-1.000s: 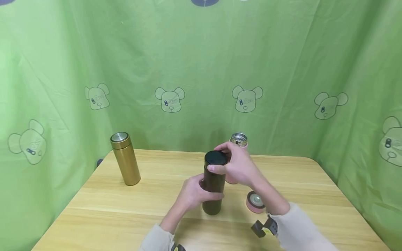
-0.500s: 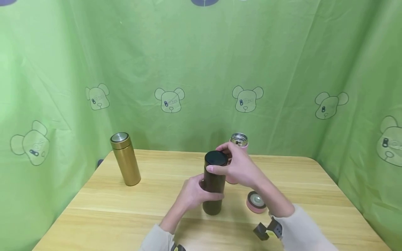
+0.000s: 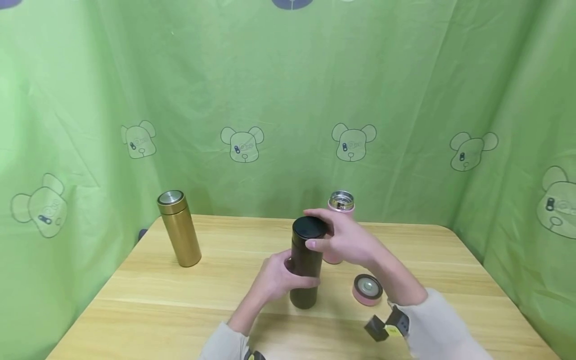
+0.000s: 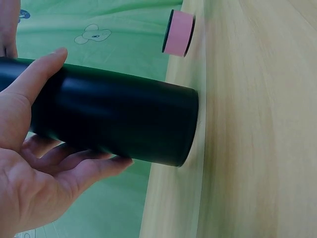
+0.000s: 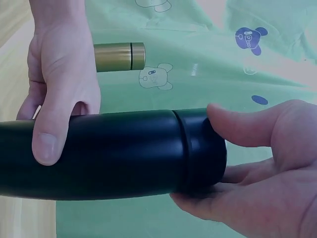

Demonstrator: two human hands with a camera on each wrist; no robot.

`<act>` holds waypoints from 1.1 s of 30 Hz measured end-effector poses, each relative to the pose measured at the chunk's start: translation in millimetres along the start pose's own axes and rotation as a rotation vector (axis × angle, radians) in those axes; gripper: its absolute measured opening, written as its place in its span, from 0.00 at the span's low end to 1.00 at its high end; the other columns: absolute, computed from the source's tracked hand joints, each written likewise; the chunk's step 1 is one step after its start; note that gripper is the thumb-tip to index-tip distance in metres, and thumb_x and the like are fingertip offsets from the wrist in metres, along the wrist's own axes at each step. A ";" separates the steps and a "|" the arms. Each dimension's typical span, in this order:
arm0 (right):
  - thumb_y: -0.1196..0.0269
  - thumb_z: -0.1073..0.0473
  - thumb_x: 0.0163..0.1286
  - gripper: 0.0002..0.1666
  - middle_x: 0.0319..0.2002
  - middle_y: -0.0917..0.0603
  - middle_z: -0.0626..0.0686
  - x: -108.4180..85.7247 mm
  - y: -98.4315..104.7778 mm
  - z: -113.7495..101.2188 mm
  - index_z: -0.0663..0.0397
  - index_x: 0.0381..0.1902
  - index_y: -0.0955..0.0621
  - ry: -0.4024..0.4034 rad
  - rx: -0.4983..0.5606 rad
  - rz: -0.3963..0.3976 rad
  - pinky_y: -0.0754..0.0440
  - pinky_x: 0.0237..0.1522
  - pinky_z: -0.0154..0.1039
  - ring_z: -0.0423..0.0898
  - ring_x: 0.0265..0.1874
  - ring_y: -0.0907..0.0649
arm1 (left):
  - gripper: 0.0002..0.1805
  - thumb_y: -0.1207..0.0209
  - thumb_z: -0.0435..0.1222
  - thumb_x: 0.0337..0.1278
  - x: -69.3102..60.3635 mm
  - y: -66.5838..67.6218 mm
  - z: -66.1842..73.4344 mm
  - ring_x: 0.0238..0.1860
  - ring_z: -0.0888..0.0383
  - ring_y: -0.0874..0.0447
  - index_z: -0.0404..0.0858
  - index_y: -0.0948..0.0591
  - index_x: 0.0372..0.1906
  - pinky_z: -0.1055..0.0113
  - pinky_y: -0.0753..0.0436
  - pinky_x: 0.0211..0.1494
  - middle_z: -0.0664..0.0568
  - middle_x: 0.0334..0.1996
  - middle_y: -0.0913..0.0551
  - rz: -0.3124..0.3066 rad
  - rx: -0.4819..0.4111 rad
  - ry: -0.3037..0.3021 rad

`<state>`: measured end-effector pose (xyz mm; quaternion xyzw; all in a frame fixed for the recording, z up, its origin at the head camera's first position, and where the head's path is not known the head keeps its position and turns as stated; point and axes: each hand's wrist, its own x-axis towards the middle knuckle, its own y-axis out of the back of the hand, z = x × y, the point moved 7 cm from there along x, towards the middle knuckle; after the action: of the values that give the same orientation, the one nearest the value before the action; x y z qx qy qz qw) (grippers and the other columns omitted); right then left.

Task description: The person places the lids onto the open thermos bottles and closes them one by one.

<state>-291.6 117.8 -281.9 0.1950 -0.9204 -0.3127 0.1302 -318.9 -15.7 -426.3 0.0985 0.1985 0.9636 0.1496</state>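
A black thermos bottle [image 3: 306, 272] stands roughly upright near the middle of the table, its dark lid [image 3: 309, 228] still seated on top. My left hand [image 3: 277, 276] grips the bottle's body from the left, thumb across the near side. At the top my right hand [image 3: 344, 237] holds the lid between thumb and fingers; the right wrist view shows the narrow seam under that lid [image 5: 203, 148]. Behind the right hand is an open pink thermos bottle [image 3: 342, 201], its steel mouth uncovered and its body partly hidden. The pink lid [image 3: 367, 290] lies on the table below the right forearm.
A gold thermos bottle [image 3: 182, 232] with its lid on stands at the table's left. Green curtain [image 3: 288, 90] with bear prints surrounds the back and sides of the wooden table [image 3: 405, 255].
My right thumb has slid rightward round the near side of the black lid, while the fingers reach slightly further left behind it. The left hand and the bottle stay in place.
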 end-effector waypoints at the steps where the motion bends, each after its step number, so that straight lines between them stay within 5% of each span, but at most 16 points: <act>1: 0.31 0.60 0.66 0.39 0.63 0.21 0.63 0.6 -0.2 0.4 0.58 0.73 0.31 -0.002 -0.005 0.006 0.26 0.67 0.59 0.58 0.62 0.20 | 0.27 0.21 0.57 0.35 0.0 0.2 -0.3 0.41 0.63 0.14 0.57 0.16 0.46 0.58 0.16 0.50 0.65 0.37 0.11 0.001 0.000 0.000; 7: 0.29 0.60 0.64 0.35 0.58 0.18 0.61 2.5 -0.1 2.4 0.57 0.68 0.26 -0.008 -0.020 0.072 0.23 0.64 0.58 0.57 0.59 0.17 | 0.26 0.21 0.57 0.35 -0.4 2.1 0.5 0.39 0.64 0.14 0.57 0.15 0.44 0.60 0.16 0.48 0.65 0.36 0.12 0.019 0.019 -0.012; 20: 0.24 0.55 0.59 0.34 0.52 0.16 0.60 -1.3 -3.7 1.3 0.57 0.61 0.23 -0.035 -0.093 0.220 0.14 0.40 0.42 0.55 0.49 0.13 | 0.25 0.21 0.57 0.34 0.7 3.7 -0.6 0.37 0.64 0.14 0.56 0.15 0.41 0.62 0.16 0.45 0.65 0.34 0.12 0.041 0.033 -0.025; 33: 0.21 0.48 0.54 0.37 0.49 0.14 0.57 -1.1 -2.7 3.8 0.60 0.56 0.21 -0.060 -0.174 0.343 0.16 0.48 0.49 0.51 0.45 0.14 | 0.25 0.21 0.57 0.34 1.2 2.8 0.8 0.36 0.64 0.14 0.54 0.14 0.40 0.62 0.16 0.44 0.64 0.33 0.11 0.055 0.027 -0.039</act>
<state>-291.3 118.3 -286.6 0.0138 -0.9132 -0.3700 0.1703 -320.5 -17.5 -424.3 0.1246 0.2058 0.9624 0.1258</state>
